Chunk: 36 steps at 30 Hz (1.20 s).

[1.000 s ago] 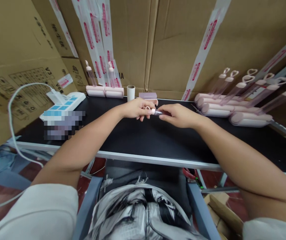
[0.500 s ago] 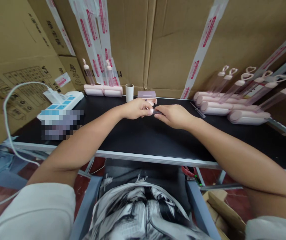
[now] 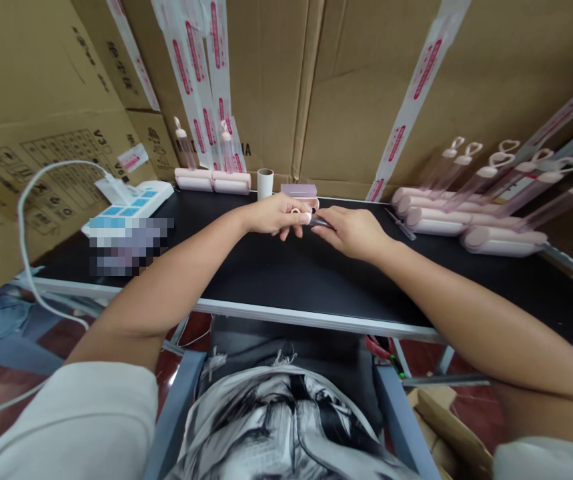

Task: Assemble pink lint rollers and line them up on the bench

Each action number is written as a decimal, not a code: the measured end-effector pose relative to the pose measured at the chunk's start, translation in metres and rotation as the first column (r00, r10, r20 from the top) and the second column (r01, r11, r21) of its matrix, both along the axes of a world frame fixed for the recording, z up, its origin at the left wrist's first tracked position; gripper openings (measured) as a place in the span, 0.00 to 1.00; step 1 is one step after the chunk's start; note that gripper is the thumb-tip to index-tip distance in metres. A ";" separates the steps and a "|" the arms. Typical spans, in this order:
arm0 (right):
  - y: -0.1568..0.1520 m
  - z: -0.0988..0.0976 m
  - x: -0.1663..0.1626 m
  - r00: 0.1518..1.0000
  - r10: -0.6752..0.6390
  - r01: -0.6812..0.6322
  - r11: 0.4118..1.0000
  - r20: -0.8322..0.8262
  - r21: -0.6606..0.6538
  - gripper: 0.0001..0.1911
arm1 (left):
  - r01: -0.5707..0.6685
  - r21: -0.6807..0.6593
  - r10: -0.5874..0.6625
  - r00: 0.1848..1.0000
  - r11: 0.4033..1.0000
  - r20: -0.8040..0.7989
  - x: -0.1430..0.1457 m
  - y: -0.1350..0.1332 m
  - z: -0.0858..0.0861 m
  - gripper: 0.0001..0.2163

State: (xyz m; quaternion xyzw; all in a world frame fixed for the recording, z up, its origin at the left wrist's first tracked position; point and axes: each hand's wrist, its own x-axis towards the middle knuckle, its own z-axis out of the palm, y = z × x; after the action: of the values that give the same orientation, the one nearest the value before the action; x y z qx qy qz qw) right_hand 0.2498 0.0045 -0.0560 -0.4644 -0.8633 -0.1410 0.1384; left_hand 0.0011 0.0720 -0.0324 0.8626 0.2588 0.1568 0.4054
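Observation:
My left hand (image 3: 272,213) is closed on the pale pink looped cap end of a slim translucent tube (image 3: 320,221). From the other side my right hand (image 3: 353,230) pinches the tube's darker body, so it lies level between both hands above the black table. Fingers cover much of it. Just behind the hands sits a small open pink piece (image 3: 310,202) with a mauve block (image 3: 299,191) at its back. A white cylinder (image 3: 265,183), open at the top, stands behind my left hand.
Pink rounded cases (image 3: 439,221) with upright loop-capped tubes (image 3: 481,183) crowd the right side; two similar cases (image 3: 231,183) are at back left. A white power strip (image 3: 129,210) with a cable lies left. Cardboard (image 3: 366,87) walls the table's back. The black table (image 3: 266,280) has a metal front edge.
The view has shifted slightly. Both hands keep hold of the tube, and some lower fingers of my left hand now show beneath it.

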 end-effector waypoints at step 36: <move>0.030 -0.017 0.010 0.907 0.167 -0.327 0.858 -0.387 -0.396 0.24 | 0.080 0.327 0.101 0.860 0.942 -0.500 0.002 -0.011 0.007 0.18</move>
State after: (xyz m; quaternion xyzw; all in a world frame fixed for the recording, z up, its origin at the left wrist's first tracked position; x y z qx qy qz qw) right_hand 0.2595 0.0349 -0.0727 -0.3844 -0.8882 0.1649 0.1903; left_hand 0.0030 0.0606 -0.0250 0.9280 0.3308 -0.0328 0.1684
